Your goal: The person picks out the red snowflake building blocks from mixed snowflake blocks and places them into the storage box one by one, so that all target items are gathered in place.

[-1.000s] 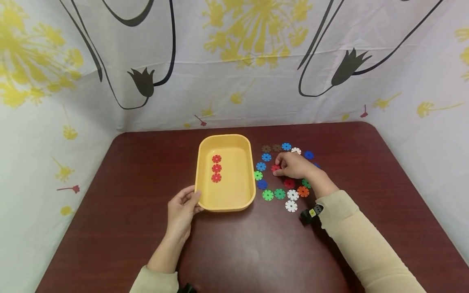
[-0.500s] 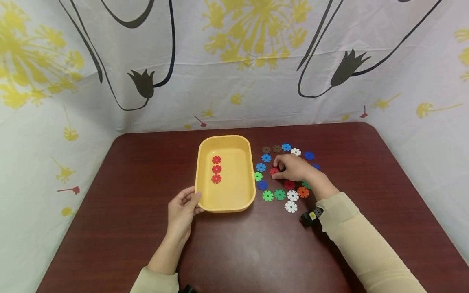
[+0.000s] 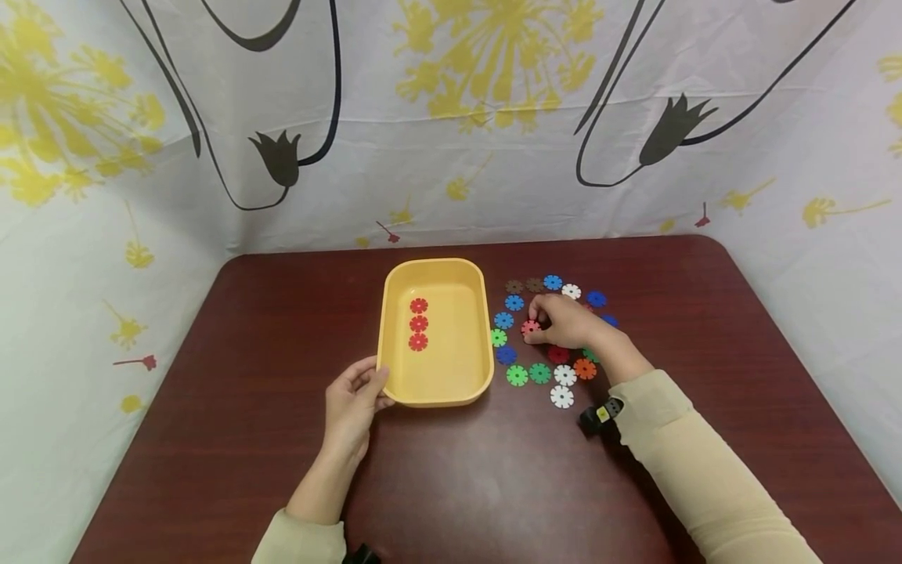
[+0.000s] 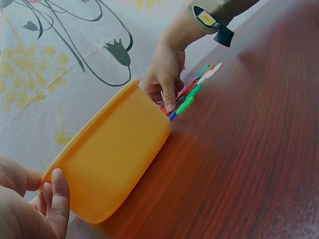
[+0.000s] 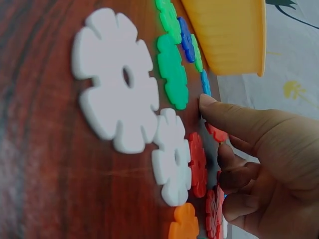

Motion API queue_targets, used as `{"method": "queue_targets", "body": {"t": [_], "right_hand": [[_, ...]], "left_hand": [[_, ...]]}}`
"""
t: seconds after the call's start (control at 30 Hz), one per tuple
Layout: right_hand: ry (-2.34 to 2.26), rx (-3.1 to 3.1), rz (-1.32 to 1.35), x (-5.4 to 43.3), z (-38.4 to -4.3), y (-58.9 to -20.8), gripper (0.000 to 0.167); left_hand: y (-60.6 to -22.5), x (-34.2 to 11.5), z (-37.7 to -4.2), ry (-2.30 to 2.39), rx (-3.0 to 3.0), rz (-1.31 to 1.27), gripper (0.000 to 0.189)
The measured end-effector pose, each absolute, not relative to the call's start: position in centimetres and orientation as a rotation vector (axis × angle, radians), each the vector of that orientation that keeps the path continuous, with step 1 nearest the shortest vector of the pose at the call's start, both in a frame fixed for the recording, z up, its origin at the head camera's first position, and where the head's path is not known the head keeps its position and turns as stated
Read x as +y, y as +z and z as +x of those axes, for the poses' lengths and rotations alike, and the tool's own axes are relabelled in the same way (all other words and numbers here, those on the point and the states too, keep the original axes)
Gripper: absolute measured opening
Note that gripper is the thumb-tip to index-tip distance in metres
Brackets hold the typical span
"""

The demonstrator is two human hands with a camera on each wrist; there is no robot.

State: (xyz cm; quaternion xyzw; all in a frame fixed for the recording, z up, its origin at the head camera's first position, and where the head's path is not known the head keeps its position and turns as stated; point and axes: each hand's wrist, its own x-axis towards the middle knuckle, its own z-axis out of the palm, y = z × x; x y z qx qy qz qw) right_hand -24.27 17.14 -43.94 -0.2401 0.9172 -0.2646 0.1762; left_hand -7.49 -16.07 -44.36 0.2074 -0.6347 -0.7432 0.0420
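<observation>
My left hand grips the near left corner of a yellow plastic tray, thumb over the rim. Three red snowflake discs lie in a column inside the tray. Right of the tray, my right hand pinches another red snowflake disc between thumb and fingers, just over the table. In the right wrist view, part of that disc is covered by the thumb. A darker red disc lies just under the right hand.
Loose snowflake discs surround the right hand: white discs, green discs, blue discs, brown discs and an orange disc. The dark red wooden table ends at a patterned cloth behind.
The red disc between my right fingers first slid slightly toward me, and now shows brighter, its face turned more to the head camera. My left hand keeps its hold on the tray.
</observation>
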Motion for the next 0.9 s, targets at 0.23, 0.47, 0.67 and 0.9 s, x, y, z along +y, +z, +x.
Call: {"method": "queue_targets", "body": {"t": [0.23,0.47,0.67,0.9], "right_hand": [[-0.798,2.579,-0.637,17.15,-23.85,-44.00,0.030],[-0.784,2.592,-0.678,16.95,-23.83,-44.25,0.026],[-0.737,2.621,-0.744,17.16,-23.82,-44.47,0.017],[-0.782,2.634,-0.706,17.27,-23.86,-44.21,0.028]], "left_hand": [[-44.30,-16.01,-7.47,-2.283,-1.941,0.638,0.029],[-44.32,-16.05,-7.37,-2.280,-1.946,0.645,0.029],[-44.31,-16.10,-7.30,-2.283,-1.950,0.642,0.029],[-44.22,-16.00,-7.38,-2.285,-1.943,0.634,0.029]]}}
